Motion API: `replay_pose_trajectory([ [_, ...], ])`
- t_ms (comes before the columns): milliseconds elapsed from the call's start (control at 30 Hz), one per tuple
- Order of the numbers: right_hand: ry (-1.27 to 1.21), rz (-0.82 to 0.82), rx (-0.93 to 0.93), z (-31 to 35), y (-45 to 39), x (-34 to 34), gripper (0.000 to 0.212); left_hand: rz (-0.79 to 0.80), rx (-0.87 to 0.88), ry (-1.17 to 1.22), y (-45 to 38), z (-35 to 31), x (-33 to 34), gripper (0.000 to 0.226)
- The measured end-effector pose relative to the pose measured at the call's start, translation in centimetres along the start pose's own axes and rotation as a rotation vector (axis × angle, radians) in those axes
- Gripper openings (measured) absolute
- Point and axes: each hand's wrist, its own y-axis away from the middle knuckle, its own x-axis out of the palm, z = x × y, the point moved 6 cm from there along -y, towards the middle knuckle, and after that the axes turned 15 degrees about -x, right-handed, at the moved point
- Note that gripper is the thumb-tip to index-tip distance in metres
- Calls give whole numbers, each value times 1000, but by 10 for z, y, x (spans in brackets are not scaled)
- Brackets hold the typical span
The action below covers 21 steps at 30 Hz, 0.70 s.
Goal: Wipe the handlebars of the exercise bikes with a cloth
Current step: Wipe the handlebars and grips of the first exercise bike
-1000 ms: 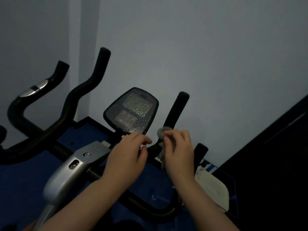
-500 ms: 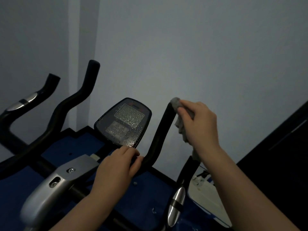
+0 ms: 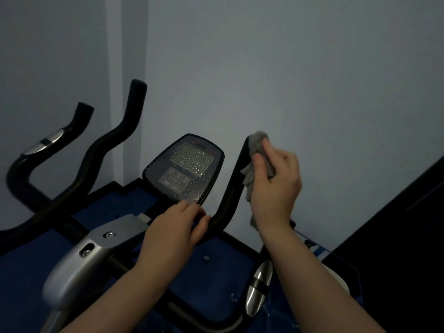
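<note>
A black upright handlebar (image 3: pixel 232 188) rises to the right of the bike's console (image 3: pixel 186 169). My right hand (image 3: pixel 274 186) is shut on a grey cloth (image 3: pixel 257 143), which it presses around the top of that bar. The cloth hangs down behind my palm. My left hand (image 3: pixel 176 230) grips the bend at the bottom of the same bar, just under the console. Two more black handlebars, one at centre left (image 3: pixel 115 138) and one further left (image 3: pixel 48 145), curve up on the left side.
The console screen is covered in water drops. A silver frame housing (image 3: pixel 84 258) sits at lower left. A chrome grip sensor (image 3: pixel 258 287) shows on a lower bar. The blue floor (image 3: pixel 216 251) meets a pale wall (image 3: pixel 312 80). A dark panel (image 3: pixel 408 236) fills the right.
My right hand slid the cloth from the low part of the right bar up to its top. The left hand stayed at the bar's bend.
</note>
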Motion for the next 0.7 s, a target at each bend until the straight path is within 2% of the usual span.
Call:
replay_pose_trajectory([
  [167, 168, 403, -112, 13, 53, 13, 25, -9, -17, 14, 1, 3, -2, 24],
  [233, 146, 368, -168, 10, 31, 6, 22, -13, -28, 17, 2, 4, -1, 26],
  [300, 256, 340, -281, 13, -2, 5, 22, -12, -44, 7, 1, 5, 0, 28],
  [367, 371, 424, -342, 16, -9, 13, 19, -13, -53, 3, 2, 5, 0, 30],
  [467, 343, 636, -239, 15, 41, 24, 20, -23, -60, 28, 5, 8, -2, 26],
  [500, 285, 656, -175, 15, 54, 22, 22, -26, -60, 47, 5, 9, -4, 24],
  [600, 118, 631, -13, 6, 48, 20, 21, -27, -84, 82, 5, 12, -7, 19],
  [700, 104, 561, -8, 4, 35, 12, 20, -33, -105, 73, 11, 16, -9, 19],
])
